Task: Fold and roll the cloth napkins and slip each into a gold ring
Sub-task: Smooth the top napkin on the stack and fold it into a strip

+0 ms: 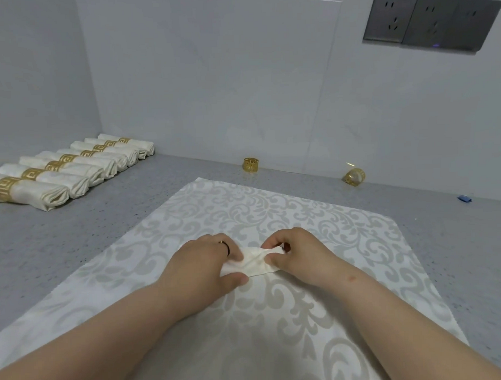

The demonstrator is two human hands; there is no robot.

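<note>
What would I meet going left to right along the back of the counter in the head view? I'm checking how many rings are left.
Row of ringed napkin rolls → upright gold ring → tipped gold ring → small blue object. That leaves two loose rings.

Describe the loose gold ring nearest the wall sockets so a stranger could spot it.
Find the grey wall sockets at upper right, then drop to the counter's back edge. The tipped gold ring lies there on its side, opening showing, unlike the upright gold ring farther left.
</note>
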